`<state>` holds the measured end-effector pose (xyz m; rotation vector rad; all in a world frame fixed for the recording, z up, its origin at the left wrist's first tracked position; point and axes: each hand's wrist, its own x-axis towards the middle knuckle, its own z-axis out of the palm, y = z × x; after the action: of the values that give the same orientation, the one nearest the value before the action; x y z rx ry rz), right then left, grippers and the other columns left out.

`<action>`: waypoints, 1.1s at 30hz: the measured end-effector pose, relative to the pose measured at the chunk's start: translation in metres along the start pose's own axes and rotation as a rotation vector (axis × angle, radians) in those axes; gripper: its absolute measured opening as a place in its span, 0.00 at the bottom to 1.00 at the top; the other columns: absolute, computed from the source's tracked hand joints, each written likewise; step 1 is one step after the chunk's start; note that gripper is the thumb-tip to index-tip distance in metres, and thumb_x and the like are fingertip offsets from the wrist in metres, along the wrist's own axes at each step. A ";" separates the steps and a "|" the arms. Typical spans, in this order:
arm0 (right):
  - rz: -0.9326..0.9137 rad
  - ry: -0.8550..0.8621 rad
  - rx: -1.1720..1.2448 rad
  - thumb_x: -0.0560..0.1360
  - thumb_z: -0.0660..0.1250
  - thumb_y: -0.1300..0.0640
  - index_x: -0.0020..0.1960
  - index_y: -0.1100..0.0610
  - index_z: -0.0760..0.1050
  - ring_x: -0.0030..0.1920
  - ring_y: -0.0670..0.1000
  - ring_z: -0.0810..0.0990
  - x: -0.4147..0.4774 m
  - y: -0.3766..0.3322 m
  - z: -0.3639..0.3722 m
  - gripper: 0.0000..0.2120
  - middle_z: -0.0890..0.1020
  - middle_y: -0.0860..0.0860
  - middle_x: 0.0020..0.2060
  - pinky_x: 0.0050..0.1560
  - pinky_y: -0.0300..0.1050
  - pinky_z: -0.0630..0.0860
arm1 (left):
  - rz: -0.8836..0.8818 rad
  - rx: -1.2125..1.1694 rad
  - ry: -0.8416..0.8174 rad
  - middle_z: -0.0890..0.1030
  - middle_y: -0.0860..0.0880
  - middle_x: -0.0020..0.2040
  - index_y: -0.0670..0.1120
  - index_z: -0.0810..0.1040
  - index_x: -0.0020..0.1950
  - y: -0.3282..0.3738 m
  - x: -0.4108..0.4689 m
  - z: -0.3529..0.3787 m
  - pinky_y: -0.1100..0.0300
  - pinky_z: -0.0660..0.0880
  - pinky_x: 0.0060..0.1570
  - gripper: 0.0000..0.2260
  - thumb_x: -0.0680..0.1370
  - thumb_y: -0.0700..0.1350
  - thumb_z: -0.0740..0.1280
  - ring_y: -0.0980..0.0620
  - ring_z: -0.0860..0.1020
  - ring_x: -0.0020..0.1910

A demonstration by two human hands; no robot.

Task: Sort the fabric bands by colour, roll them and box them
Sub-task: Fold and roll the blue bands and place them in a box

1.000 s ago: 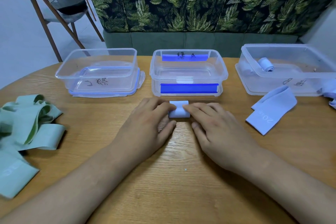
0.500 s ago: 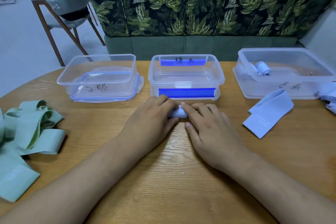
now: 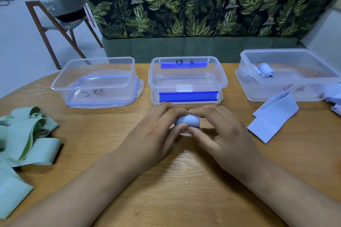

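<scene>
A rolled pale blue band point(image 3: 188, 121) sits at the table's middle, pinched from both sides between thumbs and fingertips of my left hand point(image 3: 155, 134) and my right hand point(image 3: 219, 134). Three clear boxes stand in a row behind it: the left box point(image 3: 92, 83), the middle box point(image 3: 187, 79) with blue strips, and the right box point(image 3: 287, 73), which holds one rolled pale blue band point(image 3: 265, 70). A flat pale blue band point(image 3: 273, 118) lies to the right. A heap of green bands point(image 3: 24, 134) lies at the left.
More pale blue fabric point(image 3: 335, 99) shows at the right edge. A sofa with a leaf print point(image 3: 203, 5) stands behind the table, and a wooden chair point(image 3: 59, 20) is at the back left. The round wooden table point(image 3: 175, 199) extends toward me.
The band has been rolled up toward the middle box. My fingers, which lay flat over it, now curl around the roll and pinch it, slightly lifted.
</scene>
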<state>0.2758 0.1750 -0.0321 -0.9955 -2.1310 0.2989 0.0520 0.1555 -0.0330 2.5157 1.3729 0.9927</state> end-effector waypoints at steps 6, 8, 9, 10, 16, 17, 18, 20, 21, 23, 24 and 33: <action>-0.061 0.003 0.138 0.81 0.73 0.57 0.67 0.55 0.80 0.66 0.48 0.80 0.003 -0.004 -0.003 0.15 0.80 0.44 0.63 0.64 0.45 0.76 | -0.145 -0.262 0.054 0.80 0.54 0.57 0.57 0.69 0.69 0.002 -0.003 -0.001 0.60 0.76 0.59 0.12 0.86 0.54 0.61 0.54 0.80 0.59; -0.060 -0.047 0.185 0.81 0.72 0.61 0.65 0.56 0.81 0.65 0.48 0.80 0.004 -0.006 -0.003 0.12 0.81 0.44 0.62 0.63 0.42 0.75 | -0.194 -0.304 0.032 0.81 0.56 0.53 0.59 0.68 0.67 0.003 -0.003 -0.001 0.60 0.77 0.55 0.10 0.86 0.55 0.62 0.53 0.82 0.57; -0.033 -0.067 0.210 0.82 0.72 0.61 0.64 0.55 0.82 0.64 0.47 0.81 0.004 -0.007 -0.003 0.11 0.82 0.43 0.60 0.63 0.40 0.75 | -0.218 -0.322 0.026 0.82 0.56 0.52 0.59 0.69 0.65 0.003 -0.003 -0.001 0.61 0.77 0.52 0.09 0.86 0.55 0.62 0.54 0.82 0.55; 0.026 -0.078 0.259 0.81 0.72 0.60 0.63 0.54 0.83 0.63 0.47 0.82 0.005 -0.009 -0.003 0.11 0.83 0.42 0.59 0.61 0.37 0.74 | -0.241 -0.349 0.032 0.83 0.56 0.50 0.57 0.71 0.63 0.004 -0.002 -0.002 0.63 0.76 0.50 0.07 0.86 0.55 0.62 0.54 0.83 0.53; 0.598 -0.086 1.032 0.80 0.69 0.56 0.57 0.53 0.84 0.58 0.50 0.85 0.010 -0.017 -0.002 0.08 0.87 0.51 0.56 0.59 0.41 0.80 | -0.201 -0.577 0.018 0.82 0.54 0.55 0.47 0.76 0.68 0.008 -0.004 -0.007 0.52 0.77 0.57 0.12 0.84 0.43 0.65 0.47 0.81 0.54; 0.679 -0.077 1.177 0.80 0.68 0.56 0.55 0.54 0.84 0.56 0.51 0.86 0.012 -0.018 -0.001 0.08 0.87 0.52 0.55 0.56 0.42 0.82 | -0.162 -0.540 0.025 0.81 0.56 0.57 0.46 0.75 0.70 0.009 -0.004 -0.006 0.53 0.77 0.58 0.16 0.82 0.41 0.68 0.48 0.81 0.56; 0.741 -0.067 1.287 0.79 0.67 0.57 0.55 0.56 0.84 0.52 0.51 0.85 0.014 -0.020 -0.002 0.08 0.86 0.54 0.54 0.54 0.42 0.83 | -0.125 -0.473 0.046 0.80 0.55 0.59 0.44 0.75 0.72 0.010 -0.003 -0.004 0.53 0.77 0.59 0.20 0.80 0.41 0.72 0.48 0.80 0.58; 0.812 -0.064 1.412 0.79 0.67 0.57 0.56 0.57 0.82 0.46 0.51 0.83 0.016 -0.023 -0.002 0.09 0.84 0.56 0.51 0.49 0.43 0.83 | -0.066 -0.337 0.120 0.79 0.51 0.62 0.43 0.75 0.73 0.011 0.000 -0.003 0.53 0.77 0.61 0.25 0.78 0.43 0.77 0.50 0.79 0.61; 0.837 -0.068 1.458 0.79 0.67 0.56 0.56 0.57 0.82 0.45 0.51 0.83 0.016 -0.024 -0.002 0.09 0.84 0.57 0.49 0.46 0.42 0.83 | -0.035 -0.284 0.160 0.78 0.49 0.63 0.43 0.75 0.73 0.012 0.002 -0.003 0.54 0.77 0.62 0.26 0.77 0.43 0.78 0.50 0.78 0.63; 0.883 -0.083 1.521 0.78 0.67 0.56 0.61 0.60 0.80 0.43 0.51 0.84 0.017 -0.026 -0.003 0.13 0.83 0.58 0.49 0.42 0.41 0.83 | 0.038 -0.207 0.207 0.78 0.45 0.66 0.41 0.76 0.71 0.013 0.003 -0.003 0.52 0.75 0.66 0.27 0.76 0.44 0.80 0.48 0.77 0.67; 0.897 -0.092 1.533 0.78 0.68 0.56 0.64 0.61 0.78 0.43 0.52 0.84 0.016 -0.026 -0.003 0.17 0.84 0.58 0.50 0.42 0.41 0.83 | 0.065 -0.183 0.211 0.78 0.44 0.67 0.40 0.76 0.71 0.013 0.003 -0.003 0.51 0.75 0.68 0.28 0.75 0.45 0.81 0.47 0.77 0.69; 0.849 -0.128 1.249 0.82 0.64 0.49 0.61 0.60 0.81 0.60 0.58 0.85 0.009 -0.027 0.006 0.16 0.86 0.62 0.57 0.60 0.51 0.81 | -0.002 -0.102 0.152 0.82 0.49 0.61 0.41 0.80 0.67 0.009 0.004 -0.001 0.60 0.74 0.64 0.22 0.74 0.41 0.80 0.52 0.80 0.61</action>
<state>0.2526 0.1639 -0.0183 -0.9700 -1.0391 1.8315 0.0591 0.1532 -0.0268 2.4081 1.3256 1.2434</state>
